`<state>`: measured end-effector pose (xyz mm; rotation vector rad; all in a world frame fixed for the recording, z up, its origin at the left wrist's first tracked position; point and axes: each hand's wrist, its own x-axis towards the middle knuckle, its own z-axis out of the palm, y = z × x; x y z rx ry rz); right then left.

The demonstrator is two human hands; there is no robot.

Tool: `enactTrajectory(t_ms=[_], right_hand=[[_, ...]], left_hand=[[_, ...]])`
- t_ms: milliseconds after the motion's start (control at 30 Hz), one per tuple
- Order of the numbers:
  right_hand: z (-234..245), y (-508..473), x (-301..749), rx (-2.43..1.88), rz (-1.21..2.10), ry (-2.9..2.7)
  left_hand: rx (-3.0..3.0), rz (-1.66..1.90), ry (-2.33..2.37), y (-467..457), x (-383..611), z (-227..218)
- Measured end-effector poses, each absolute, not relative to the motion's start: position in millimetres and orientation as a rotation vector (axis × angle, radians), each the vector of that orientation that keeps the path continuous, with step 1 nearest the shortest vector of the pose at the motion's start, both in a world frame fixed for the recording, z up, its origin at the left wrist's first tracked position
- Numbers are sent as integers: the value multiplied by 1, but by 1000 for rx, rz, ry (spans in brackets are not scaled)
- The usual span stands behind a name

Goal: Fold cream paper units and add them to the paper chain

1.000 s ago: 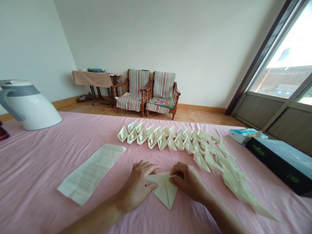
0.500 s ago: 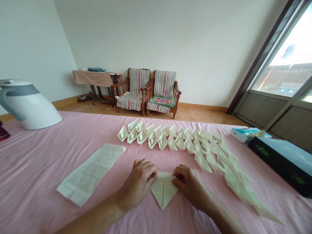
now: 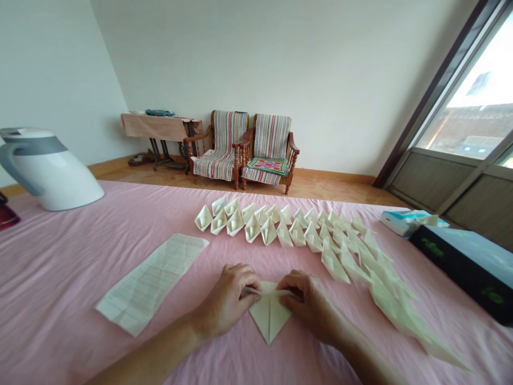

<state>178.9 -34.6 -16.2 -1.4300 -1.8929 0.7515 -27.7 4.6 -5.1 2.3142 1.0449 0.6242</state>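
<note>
A cream sheet folded into a downward-pointing triangle (image 3: 269, 316) lies on the pink tablecloth (image 3: 72, 267) near me. My left hand (image 3: 228, 299) has curled fingers pressing its upper left corner. My right hand (image 3: 306, 303) pinches and presses its upper right edge. Both hands meet over the top fold, hiding it. Beyond them runs a long row of finished folded paper shapes (image 3: 304, 235), curving off to the right. A flat stack of lined paper strips (image 3: 150, 280) lies to the left of my left hand.
A white and grey kettle (image 3: 48, 168) stands at the far left, with a dark red item (image 3: 6, 214) beside it. A black box (image 3: 468, 267) and a blue-white tissue pack (image 3: 403, 220) sit at the right. Two striped armchairs (image 3: 246, 149) stand by the far wall.
The folded triangle has been turned straighter and flattened, and both hands have drawn closer together over its top edge. The view has shifted slightly.
</note>
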Motion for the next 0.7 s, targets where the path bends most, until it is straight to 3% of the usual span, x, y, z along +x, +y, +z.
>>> enactTrajectory(t_ms=[400,700], right_hand=[[-15,-42,187,-1309,698,-1990],[-17,-53,189,-1414,454,-2154]], left_hand=[[2485,561,871,6,-35,4],[2812,490,631,9,-48,8]])
